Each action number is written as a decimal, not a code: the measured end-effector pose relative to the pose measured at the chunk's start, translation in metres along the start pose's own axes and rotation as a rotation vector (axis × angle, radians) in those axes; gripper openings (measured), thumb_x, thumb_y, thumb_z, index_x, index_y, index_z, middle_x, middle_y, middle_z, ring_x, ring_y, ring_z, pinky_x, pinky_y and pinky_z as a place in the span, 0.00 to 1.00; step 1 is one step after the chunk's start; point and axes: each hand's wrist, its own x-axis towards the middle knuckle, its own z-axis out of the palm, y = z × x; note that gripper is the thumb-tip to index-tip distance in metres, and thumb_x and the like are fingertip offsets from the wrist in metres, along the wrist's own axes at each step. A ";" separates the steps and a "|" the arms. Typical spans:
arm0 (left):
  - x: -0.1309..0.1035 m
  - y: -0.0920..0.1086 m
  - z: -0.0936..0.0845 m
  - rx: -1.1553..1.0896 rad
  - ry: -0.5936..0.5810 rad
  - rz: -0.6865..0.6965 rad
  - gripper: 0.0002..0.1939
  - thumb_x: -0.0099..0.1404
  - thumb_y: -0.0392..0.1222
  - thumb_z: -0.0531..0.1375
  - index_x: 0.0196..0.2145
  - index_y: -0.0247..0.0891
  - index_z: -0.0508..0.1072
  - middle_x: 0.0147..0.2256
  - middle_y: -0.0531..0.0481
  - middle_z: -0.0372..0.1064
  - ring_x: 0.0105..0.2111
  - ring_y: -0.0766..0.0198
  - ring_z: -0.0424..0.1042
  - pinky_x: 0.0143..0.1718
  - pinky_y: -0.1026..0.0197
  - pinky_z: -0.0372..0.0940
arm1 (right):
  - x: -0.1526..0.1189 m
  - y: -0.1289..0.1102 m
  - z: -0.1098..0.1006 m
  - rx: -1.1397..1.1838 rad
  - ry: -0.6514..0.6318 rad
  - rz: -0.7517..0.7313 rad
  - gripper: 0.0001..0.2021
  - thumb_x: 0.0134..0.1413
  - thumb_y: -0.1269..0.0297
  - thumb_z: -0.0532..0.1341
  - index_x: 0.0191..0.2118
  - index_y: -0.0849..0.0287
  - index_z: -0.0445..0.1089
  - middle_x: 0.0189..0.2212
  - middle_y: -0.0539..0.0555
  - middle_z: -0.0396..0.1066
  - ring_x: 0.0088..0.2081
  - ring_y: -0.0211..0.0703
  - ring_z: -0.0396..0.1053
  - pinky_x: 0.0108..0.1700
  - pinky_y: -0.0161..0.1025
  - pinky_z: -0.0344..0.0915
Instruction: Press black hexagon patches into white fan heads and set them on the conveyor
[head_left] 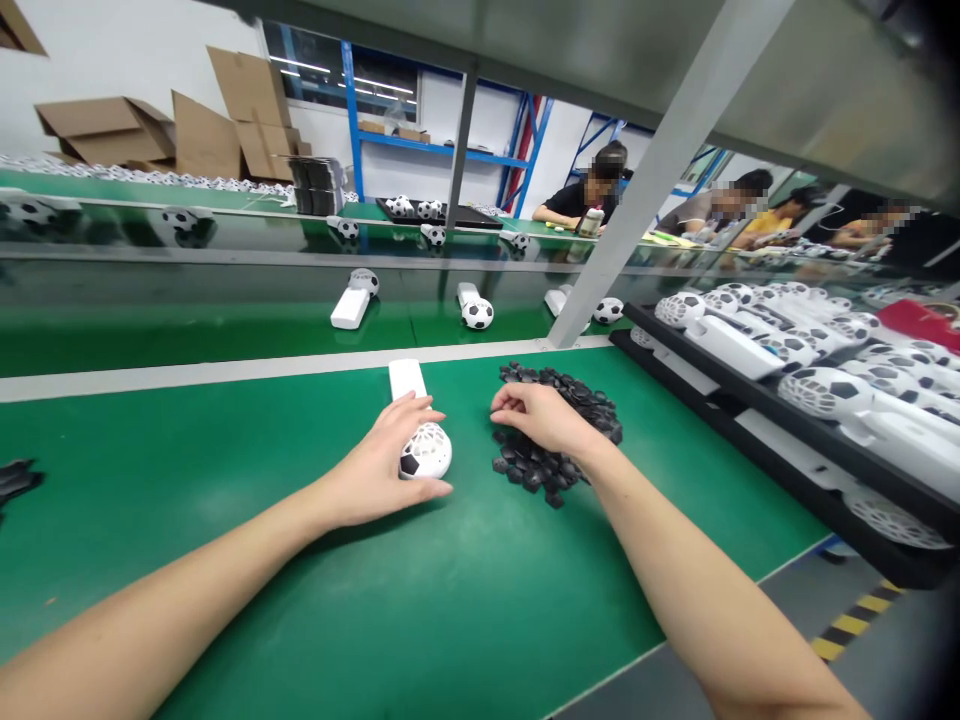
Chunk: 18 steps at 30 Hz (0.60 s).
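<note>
My left hand [386,462] curves around the ball end of a white soccer-ball-headed device [429,452] lying on the green table, fingers over its top and thumb at its near side. The ball has an openwork white lattice and a black patch at its left; its white handle [406,377] points away from me. To the right, my right hand [544,415] is over a pile of small black pentagon pieces [532,470], thumb and fingertips pinched together at the pile's left edge. Whatever lies between those fingertips is too small to make out.
Beyond the white strip, a conveyor [300,345] carries several similar devices with black patches. Stacked black trays [697,375] of white devices stand at the right. A slanted metal post [660,180] rises behind the pile. Black pieces [19,478] lie far left. Several people sit at the back right.
</note>
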 end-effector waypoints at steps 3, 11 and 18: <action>0.002 -0.002 0.000 -0.053 -0.027 0.036 0.29 0.54 0.45 0.61 0.52 0.42 0.57 0.60 0.45 0.46 0.61 0.53 0.34 0.59 0.46 0.42 | -0.009 -0.024 0.005 0.138 0.010 -0.236 0.06 0.53 0.69 0.56 0.35 0.57 0.71 0.33 0.50 0.70 0.36 0.37 0.67 0.40 0.36 0.64; 0.004 -0.006 -0.007 -0.158 -0.102 0.104 0.30 0.52 0.36 0.62 0.52 0.44 0.57 0.58 0.49 0.49 0.62 0.55 0.33 0.60 0.48 0.41 | -0.032 -0.050 0.017 0.093 -0.027 -0.552 0.07 0.55 0.73 0.54 0.38 0.58 0.67 0.34 0.53 0.68 0.38 0.37 0.65 0.40 0.36 0.64; 0.005 -0.002 -0.005 -0.162 -0.103 0.075 0.30 0.52 0.41 0.63 0.51 0.42 0.58 0.57 0.48 0.50 0.62 0.57 0.34 0.60 0.49 0.42 | -0.031 -0.051 0.025 -0.005 0.021 -0.812 0.12 0.56 0.78 0.50 0.37 0.59 0.69 0.34 0.53 0.71 0.38 0.38 0.65 0.40 0.36 0.64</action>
